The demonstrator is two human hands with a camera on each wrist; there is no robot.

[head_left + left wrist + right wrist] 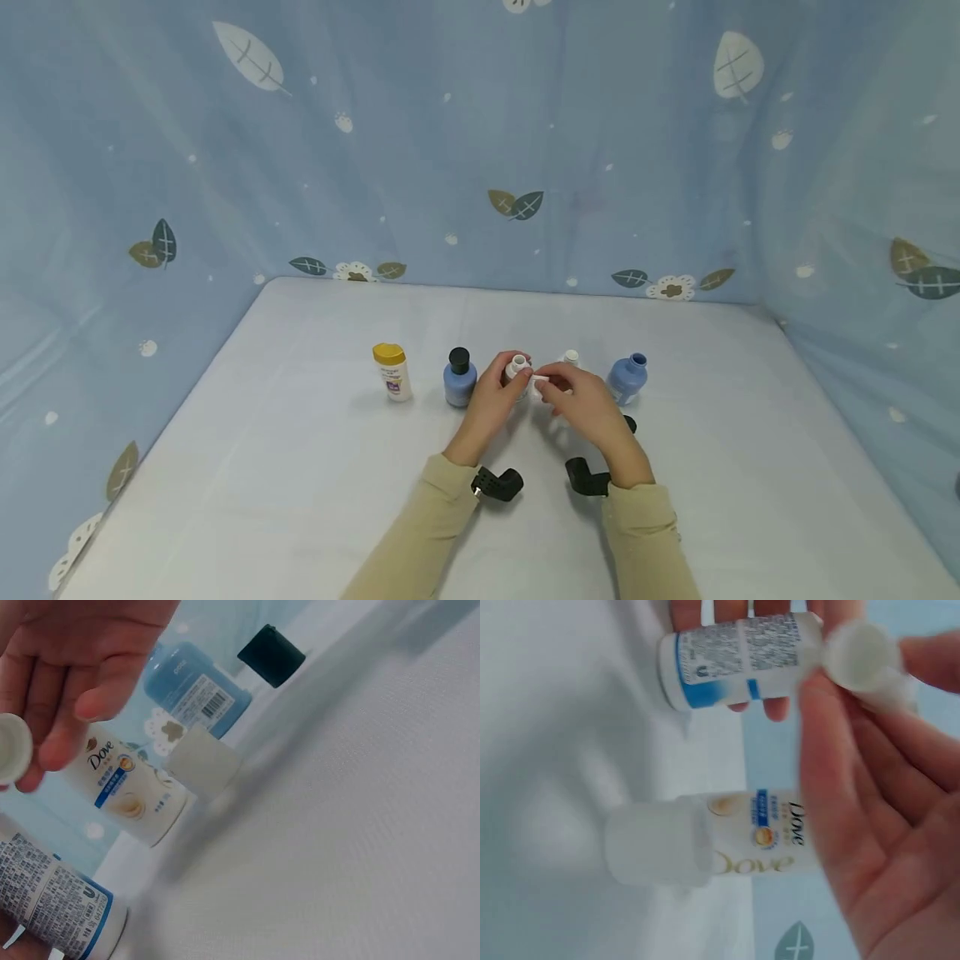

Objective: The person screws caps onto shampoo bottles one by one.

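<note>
My left hand grips an upright white bottle with a blue band and dense printed text; its mouth is uncovered. Just right of that mouth, my right hand pinches a small white cap between thumb and fingers, apart from the bottle. Behind the right hand stands a white Dove bottle, mostly hidden in the head view. In front of it, a loose white cap sits on the table.
Right of the hands stands a blue bottle without its cap; a black cap lies in front. Leftward are a blue bottle with a black cap and a white bottle with a yellow cap. Patterned blue cloth surrounds the white table.
</note>
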